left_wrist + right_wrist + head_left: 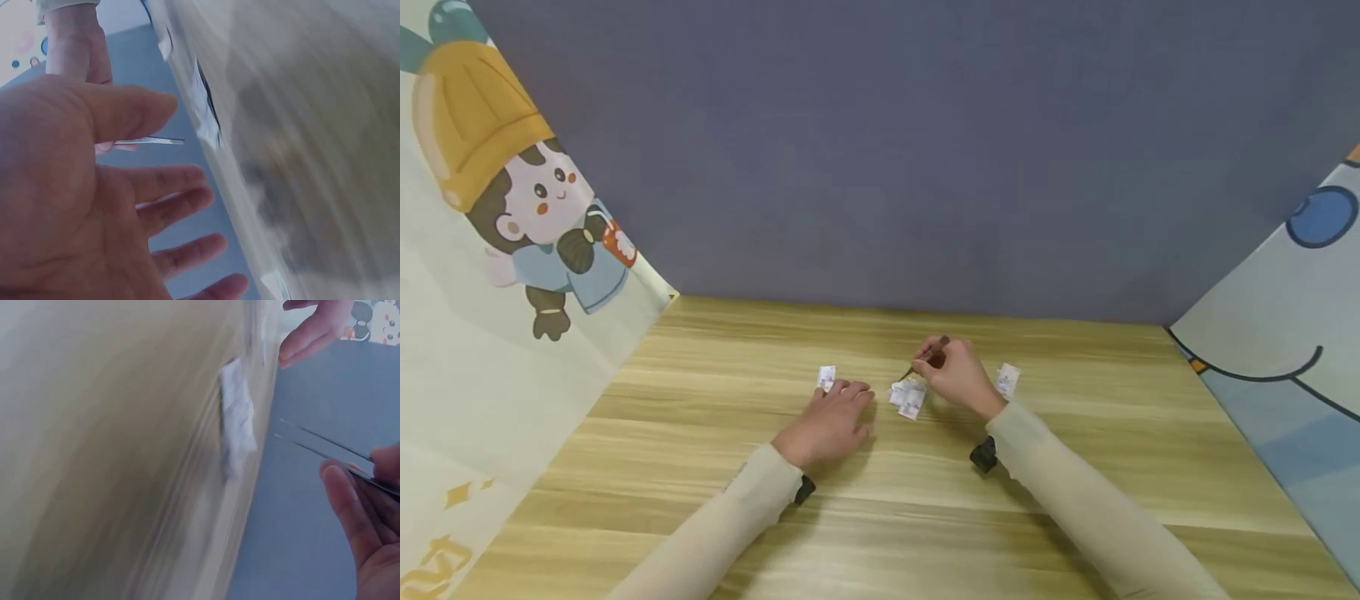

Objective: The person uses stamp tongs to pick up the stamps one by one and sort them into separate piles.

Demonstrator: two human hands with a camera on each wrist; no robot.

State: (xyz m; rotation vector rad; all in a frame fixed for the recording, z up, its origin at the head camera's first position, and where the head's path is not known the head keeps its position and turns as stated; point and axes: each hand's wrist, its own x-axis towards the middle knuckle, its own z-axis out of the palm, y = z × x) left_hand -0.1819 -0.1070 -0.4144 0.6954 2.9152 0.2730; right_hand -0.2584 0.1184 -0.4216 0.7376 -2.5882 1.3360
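Observation:
My right hand pinches a pair of slim metal tweezers between thumb and fingers. In the right wrist view the two prongs of the tweezers stand apart with nothing between their tips. Just below those tips in the head view lies a small overlapping pile of printed paper pieces. To the left of the pile, my left hand hovers palm down over the table, fingers spread and loosely bent, holding nothing. Its fingertips are beside a single printed paper piece.
Another small piece of printed paper lies right of the pile, beyond my right wrist. The wood-grain table ends at a plain grey-blue wall. Cartoon-printed panels flank both sides.

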